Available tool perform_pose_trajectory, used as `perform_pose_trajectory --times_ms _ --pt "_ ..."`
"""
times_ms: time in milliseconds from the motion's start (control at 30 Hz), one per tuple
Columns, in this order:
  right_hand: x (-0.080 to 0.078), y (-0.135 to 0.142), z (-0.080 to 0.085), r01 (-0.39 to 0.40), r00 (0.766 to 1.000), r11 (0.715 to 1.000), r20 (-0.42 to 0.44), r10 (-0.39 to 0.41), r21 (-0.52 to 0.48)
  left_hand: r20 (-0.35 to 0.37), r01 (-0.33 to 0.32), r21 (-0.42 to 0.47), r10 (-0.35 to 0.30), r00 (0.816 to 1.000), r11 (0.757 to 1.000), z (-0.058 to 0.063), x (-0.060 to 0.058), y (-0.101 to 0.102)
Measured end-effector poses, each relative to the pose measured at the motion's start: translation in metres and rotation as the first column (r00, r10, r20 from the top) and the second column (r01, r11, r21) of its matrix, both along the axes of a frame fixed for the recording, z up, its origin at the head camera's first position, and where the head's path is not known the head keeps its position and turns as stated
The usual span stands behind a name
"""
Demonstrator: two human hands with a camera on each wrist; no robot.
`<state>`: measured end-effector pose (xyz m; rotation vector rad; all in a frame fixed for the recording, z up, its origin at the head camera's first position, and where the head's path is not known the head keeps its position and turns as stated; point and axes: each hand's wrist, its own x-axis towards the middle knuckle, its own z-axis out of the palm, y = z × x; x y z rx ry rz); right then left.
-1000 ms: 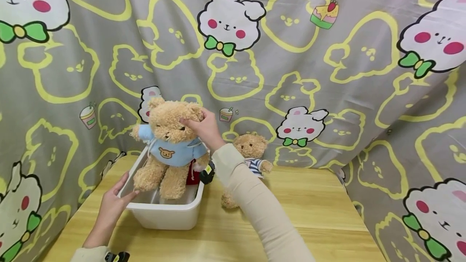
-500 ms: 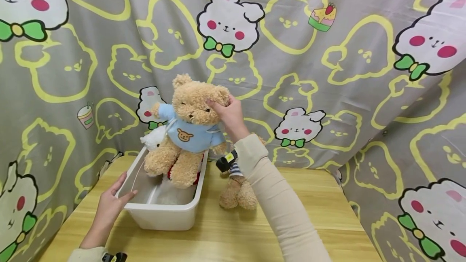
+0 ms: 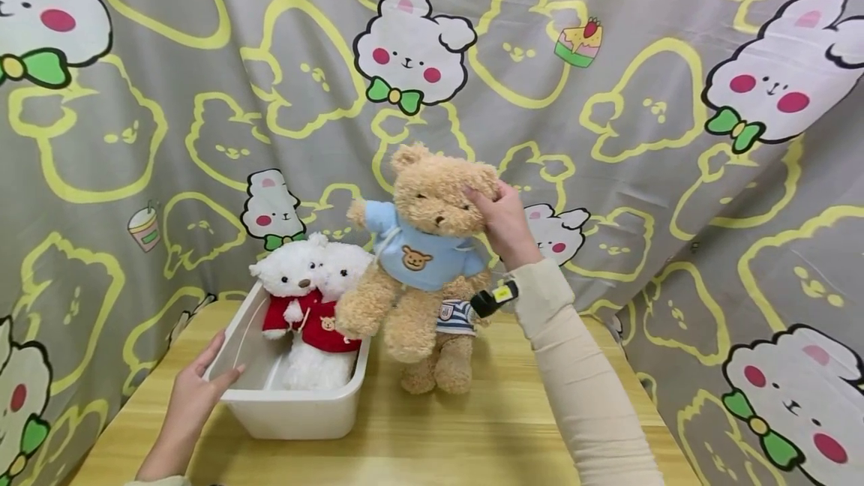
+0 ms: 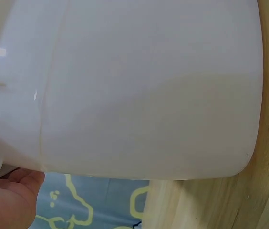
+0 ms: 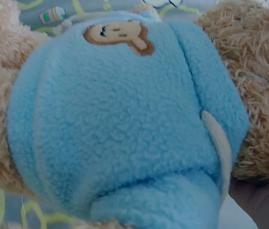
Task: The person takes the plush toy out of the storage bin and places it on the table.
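Right hand [image 3: 508, 225], head view, pinched the blue-shirted bear [image 3: 428, 261] by the head — body hanging left and below, near-upright, right of the bin [image 3: 290, 417]. Left wrist: left hand [image 4: 10, 202], farther off, held the bin. Right wrist: hand touched bear.

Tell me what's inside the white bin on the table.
Two white plush bears wearing red show inside. The brown bear in blue covers part of the right-hand one; whatever lies beneath them is hidden.

Wood-grain table [image 3: 520, 415] under a white bin [image 3: 290, 418] and a striped-shirt bear [image 3: 454, 327].
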<state>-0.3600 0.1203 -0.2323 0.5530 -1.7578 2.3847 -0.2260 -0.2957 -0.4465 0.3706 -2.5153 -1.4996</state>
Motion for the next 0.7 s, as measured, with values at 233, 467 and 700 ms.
perform_pose_trajectory --times_ms 233,467,700 --pt "0.001 0.059 -0.024 0.08 0.995 0.995 0.053 -0.083 0.057 -0.001 0.005 0.006 -0.005 1.0 1.0 -0.002 0.0 0.0" --pt "-0.002 0.107 -0.054 0.115 0.984 0.991 0.13 -0.124 0.075 0.003 -0.001 0.035 0.001 1.0 0.999 -0.003 -0.002 -0.001" --pt "-0.005 0.147 -0.083 0.086 0.981 0.993 0.166 -0.099 0.083 0.014 -0.01 0.051 0.009 1.0 0.999 -0.002 -0.001 0.001"
